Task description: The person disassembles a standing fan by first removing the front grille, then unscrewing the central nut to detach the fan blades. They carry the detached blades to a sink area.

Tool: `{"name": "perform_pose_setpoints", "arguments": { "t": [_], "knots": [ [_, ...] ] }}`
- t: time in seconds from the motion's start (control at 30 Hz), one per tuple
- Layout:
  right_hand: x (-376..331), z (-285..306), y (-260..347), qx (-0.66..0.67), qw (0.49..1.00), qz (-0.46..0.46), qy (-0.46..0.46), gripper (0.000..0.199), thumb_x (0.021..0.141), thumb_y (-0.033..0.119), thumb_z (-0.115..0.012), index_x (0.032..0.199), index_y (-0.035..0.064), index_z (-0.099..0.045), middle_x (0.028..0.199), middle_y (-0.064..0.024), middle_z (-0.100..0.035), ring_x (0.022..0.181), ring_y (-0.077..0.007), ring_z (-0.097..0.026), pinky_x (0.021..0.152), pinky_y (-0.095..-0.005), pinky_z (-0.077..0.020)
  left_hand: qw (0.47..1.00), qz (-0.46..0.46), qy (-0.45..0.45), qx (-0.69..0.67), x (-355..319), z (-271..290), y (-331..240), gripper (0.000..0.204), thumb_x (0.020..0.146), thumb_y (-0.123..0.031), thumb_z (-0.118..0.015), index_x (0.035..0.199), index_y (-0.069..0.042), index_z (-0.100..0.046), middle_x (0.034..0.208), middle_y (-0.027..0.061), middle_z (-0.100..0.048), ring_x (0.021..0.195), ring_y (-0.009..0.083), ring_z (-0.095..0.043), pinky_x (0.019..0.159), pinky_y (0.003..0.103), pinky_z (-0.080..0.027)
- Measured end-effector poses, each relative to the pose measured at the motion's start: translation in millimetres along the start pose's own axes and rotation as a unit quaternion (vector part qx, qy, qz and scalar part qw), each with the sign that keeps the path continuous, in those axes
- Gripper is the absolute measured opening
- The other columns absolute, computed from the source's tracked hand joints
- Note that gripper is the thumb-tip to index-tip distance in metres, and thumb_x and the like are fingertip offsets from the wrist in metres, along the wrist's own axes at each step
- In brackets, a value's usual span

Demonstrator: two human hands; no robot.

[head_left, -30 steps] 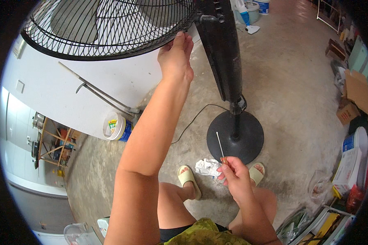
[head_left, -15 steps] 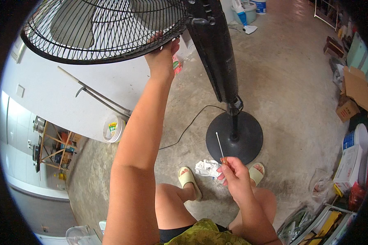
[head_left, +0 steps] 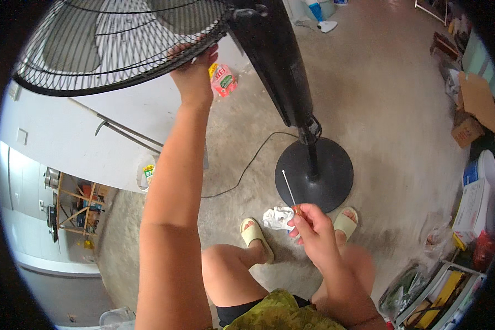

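the left hand (head_left: 194, 74) is raised to the lower rim of the fan cage (head_left: 115, 47), a round guard of thin black wire ribs with a dark solid hub behind them; the fingers curl over the rim and grip it, though their tips are hidden behind the wires. the cage is cut off at the top edge, so its full circle does not show. a thick, smooth black column (head_left: 275, 66) slants down from the fan head to a slim pole and a flat round black base (head_left: 327, 179) standing on the rough, mottled concrete floor (head_left: 379, 110), with a thin black cord (head_left: 247, 168) trailing from near the base. the right hand (head_left: 313, 234) is held low, above the knees, its fingers pinched narrowly around the small orange handle of a thin metal screwdriver (head_left: 289, 190) whose straight shaft points up and slightly left, its tip in front of the base's edge; the handle is mostly covered by the fingers. just beside that hand a crumpled white paper (head_left: 278, 217) lies on the floor, between two pale slippers (head_left: 254, 234) on the person's feet. a pink and green carton (head_left: 224, 81) lies on the floor just beyond the left hand. cluttered boxes (head_left: 470, 118) at the right edge are bent by the lens and hard to make out.
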State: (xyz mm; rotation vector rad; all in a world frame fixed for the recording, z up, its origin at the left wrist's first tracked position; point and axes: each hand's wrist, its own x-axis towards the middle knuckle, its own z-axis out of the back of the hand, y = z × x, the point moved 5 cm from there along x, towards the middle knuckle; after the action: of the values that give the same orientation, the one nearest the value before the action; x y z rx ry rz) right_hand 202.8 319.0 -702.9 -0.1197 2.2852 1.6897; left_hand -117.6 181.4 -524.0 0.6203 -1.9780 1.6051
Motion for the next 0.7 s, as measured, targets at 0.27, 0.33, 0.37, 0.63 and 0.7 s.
{"name": "perform_pose_setpoints", "arguments": {
  "t": [0.27,0.33,0.37,0.63,0.7],
  "knots": [
    [-1,-1,-1,0.006,1.0,-0.008,0.01,0.021,0.093,0.01,-0.054,0.11,-0.0034,-0.054,0.093,-0.0098,-0.064,0.081,-0.0138,-0.065,0.066,-0.0272,-0.0557,0.996,0.084,-0.004,0.04,-1,-7,4,0.02,0.085,0.003,-0.063,0.102,-0.005,-0.056,0.101,0.0078,-0.065,0.095,0.0248,-0.067,0.075,0.03,-0.055],
    [-1,-1,0,0.004,1.0,-0.01,0.009,0.021,0.093,0.009,-0.054,0.11,-0.0034,-0.054,0.093,-0.0099,-0.064,0.081,-0.0137,-0.065,0.066,-0.0272,-0.0556,0.996,0.077,-0.015,0.043,-1,-8,4,0.02,0.085,0.003,-0.063,0.102,-0.006,-0.055,0.103,0.0075,-0.065,0.094,0.0247,-0.068,0.074,0.03,-0.055],
    [-1,-1,0,0.007,1.0,-0.008,0.006,0.021,0.093,0.009,-0.054,0.11,-0.0034,-0.054,0.093,-0.0099,-0.064,0.08,-0.0137,-0.064,0.066,-0.0272,-0.0556,0.996,0.072,-0.024,0.046,0,-7,4,0.021,0.085,0.002,-0.064,0.102,-0.006,-0.054,0.103,0.0074,-0.065,0.093,0.0246,-0.068,0.074,0.03,-0.054],
    [0,4,0,-0.007,1.0,-0.007,0.0,0.02,0.093,0.009,-0.054,0.109,-0.0032,-0.054,0.09,-0.0102,-0.065,0.077,-0.0139,-0.065,0.064,-0.0272,-0.0547,0.998,0.044,-0.009,0.032,-9,-9,-2,0.023,0.086,0.0,-0.064,0.106,-0.002,-0.054,0.103,0.0106,-0.065,0.088,0.023,-0.068,0.067,0.029,-0.056],
    [0,6,-2,-0.005,1.0,-0.004,-0.001,0.02,0.094,0.01,-0.054,0.11,-0.0023,-0.054,0.089,-0.0091,-0.066,0.074,-0.013,-0.065,0.061,-0.026,-0.0532,0.997,0.029,-0.007,0.076,-10,-1,-1,0.024,0.087,-0.002,-0.065,0.108,-0.003,-0.054,0.103,0.009,-0.065,0.091,0.0235,-0.068,0.068,0.03,-0.055]
  ]
}}
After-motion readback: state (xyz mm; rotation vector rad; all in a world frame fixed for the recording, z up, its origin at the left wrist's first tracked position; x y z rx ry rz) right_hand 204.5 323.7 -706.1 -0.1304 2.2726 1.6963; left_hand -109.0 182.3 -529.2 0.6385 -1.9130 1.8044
